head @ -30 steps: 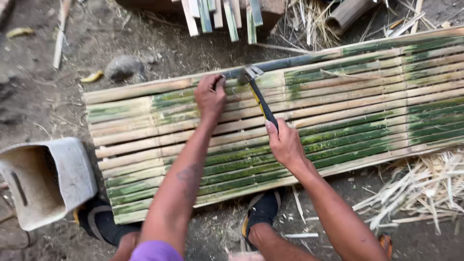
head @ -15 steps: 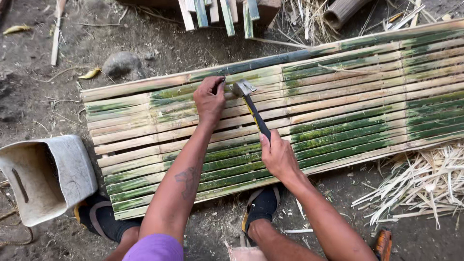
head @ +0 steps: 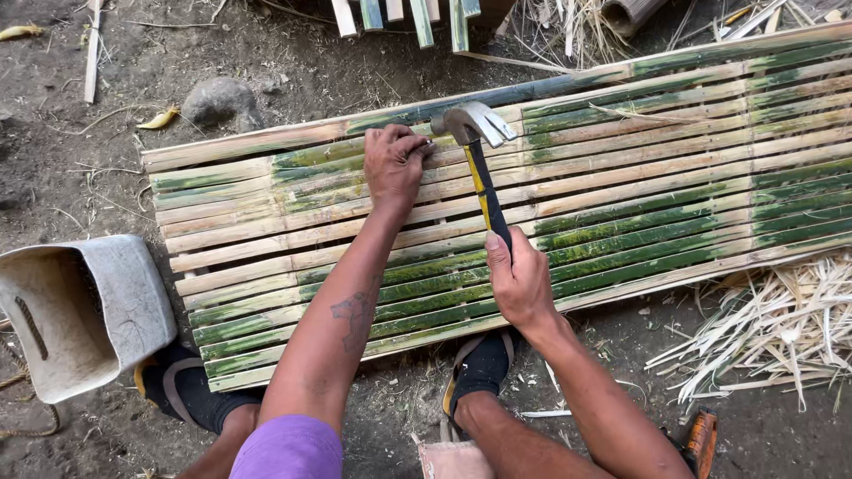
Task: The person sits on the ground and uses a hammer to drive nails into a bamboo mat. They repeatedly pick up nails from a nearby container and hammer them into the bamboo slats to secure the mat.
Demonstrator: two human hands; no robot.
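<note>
Left hand (head: pixel 393 164), upper centre of frame, fingers curled and pressed down on the bamboo mat (head: pixel 621 177), fingertips pinched at a spot just beside the hammer head; whatever it pinches is too small to tell. Right hand (head: pixel 517 282), centre, clenched round the handle of the hammer (head: pixel 480 168), whose steel head sits at the mat's upper edge.

Ground is bare packed dirt, outdoors. Mat of split green and tan slats runs from left-centre to the right edge.

Left to right around it: grey tub (head: pixel 75 310) at lower left, stone (head: pixel 217 99) upper left, cut slats (head: pixel 399 16) top centre, pile of shavings (head: pixel 781 319) lower right. Sandalled feet (head: pixel 479 368) tuck under the mat's near edge.
</note>
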